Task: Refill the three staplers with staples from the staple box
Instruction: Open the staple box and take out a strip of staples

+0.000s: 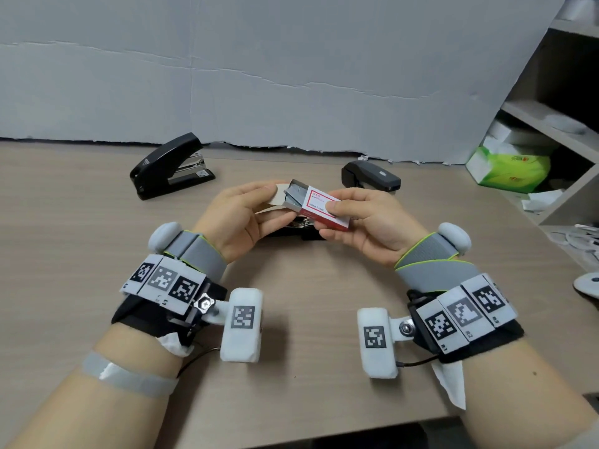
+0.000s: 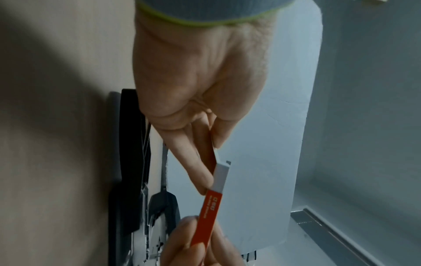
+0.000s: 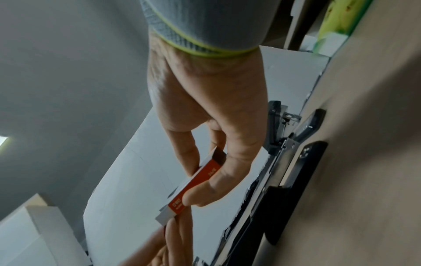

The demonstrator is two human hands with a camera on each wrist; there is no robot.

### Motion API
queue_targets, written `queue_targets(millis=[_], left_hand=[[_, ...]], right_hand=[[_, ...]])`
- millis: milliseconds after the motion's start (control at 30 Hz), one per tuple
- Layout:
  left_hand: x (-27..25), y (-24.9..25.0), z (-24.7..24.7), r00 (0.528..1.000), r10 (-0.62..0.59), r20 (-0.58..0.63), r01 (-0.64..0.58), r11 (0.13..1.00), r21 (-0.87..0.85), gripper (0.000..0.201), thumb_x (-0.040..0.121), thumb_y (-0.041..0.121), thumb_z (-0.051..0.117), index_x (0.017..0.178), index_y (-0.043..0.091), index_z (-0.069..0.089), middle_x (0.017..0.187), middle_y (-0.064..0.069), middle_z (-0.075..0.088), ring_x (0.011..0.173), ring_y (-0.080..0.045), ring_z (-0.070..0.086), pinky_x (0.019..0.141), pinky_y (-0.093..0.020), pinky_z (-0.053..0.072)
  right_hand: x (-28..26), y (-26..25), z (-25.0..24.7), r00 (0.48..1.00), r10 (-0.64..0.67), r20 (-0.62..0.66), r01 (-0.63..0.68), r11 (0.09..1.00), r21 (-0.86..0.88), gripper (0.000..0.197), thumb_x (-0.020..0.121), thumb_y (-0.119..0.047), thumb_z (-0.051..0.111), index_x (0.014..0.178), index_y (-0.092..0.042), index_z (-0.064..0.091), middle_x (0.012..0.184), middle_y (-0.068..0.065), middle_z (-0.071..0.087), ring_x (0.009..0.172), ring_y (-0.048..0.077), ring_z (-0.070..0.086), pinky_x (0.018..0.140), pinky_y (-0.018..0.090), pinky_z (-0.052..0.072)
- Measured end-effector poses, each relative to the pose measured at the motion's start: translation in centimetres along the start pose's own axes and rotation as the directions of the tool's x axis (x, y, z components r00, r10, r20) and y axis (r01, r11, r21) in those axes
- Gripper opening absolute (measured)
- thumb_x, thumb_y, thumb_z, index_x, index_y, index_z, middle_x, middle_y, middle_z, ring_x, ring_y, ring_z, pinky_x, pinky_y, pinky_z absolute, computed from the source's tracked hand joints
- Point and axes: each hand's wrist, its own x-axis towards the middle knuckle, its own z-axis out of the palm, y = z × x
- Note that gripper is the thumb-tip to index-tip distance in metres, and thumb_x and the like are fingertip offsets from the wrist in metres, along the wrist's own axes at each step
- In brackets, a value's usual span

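Note:
A red and white staple box (image 1: pixel 322 207) is held over the table's middle by both hands. My right hand (image 1: pixel 329 218) grips the box's sleeve (image 3: pixel 200 178) between thumb and fingers. My left hand (image 1: pixel 278 204) pinches the slid-out grey inner tray (image 2: pixel 222 171), where strips of staples (image 1: pixel 293 196) show. Under the hands lies a black stapler (image 1: pixel 299 231), swung open (image 3: pixel 284 171). A second black stapler (image 1: pixel 171 166) stands at the back left. The third stapler (image 1: pixel 372 176) sits at the back right, closed.
A grey cardboard backdrop (image 1: pixel 291 76) stands along the table's far edge. At the right are a shelf unit (image 1: pixel 551 124) and a green tissue box (image 1: pixel 509 170). A white rounded object (image 1: pixel 586 283) lies at the right edge.

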Motion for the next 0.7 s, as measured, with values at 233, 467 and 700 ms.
queue_targets(millis=[233,467,700], left_hand=[[0.2,0.3,-0.4,0.987,0.122,0.104,-0.121,0.992,-0.019,0.037,0.094,0.027,0.056,0.126,0.008,0.058,0.111,-0.013,0.069,0.098,-0.030,0.069,0.082,-0.034,0.057],[0.0,-0.2,-0.8,0.952,0.266,0.153,-0.305,0.876,0.373,0.047,0.076,-0.007,0.074,0.118,0.007,0.061,0.113,-0.014,0.067,0.088,-0.025,0.069,0.084,-0.035,0.057],[0.3,-0.5,-0.7,0.953,0.275,0.127,-0.302,0.821,0.484,0.045,0.070,-0.005,0.080,0.112,0.007,0.066,0.109,-0.014,0.072,0.087,-0.021,0.070,0.086,-0.031,0.057]], right_hand=[[1.2,-0.3,1.6,0.998,0.010,-0.063,0.000,0.989,0.146,0.035,0.090,0.004,0.056,0.124,0.009,0.052,0.085,0.020,0.068,0.067,0.028,0.069,0.061,0.033,0.060],[1.4,-0.7,2.2,0.996,-0.054,-0.072,0.039,0.980,-0.196,0.015,0.088,-0.001,0.062,0.102,-0.007,0.060,0.098,0.017,0.069,0.077,0.026,0.069,0.069,0.034,0.061],[1.8,-1.6,3.8,0.910,-0.413,0.037,0.271,0.526,-0.806,0.013,0.068,-0.032,0.072,0.080,-0.026,0.070,0.087,-0.006,0.067,0.085,0.009,0.061,0.075,0.030,0.050]])
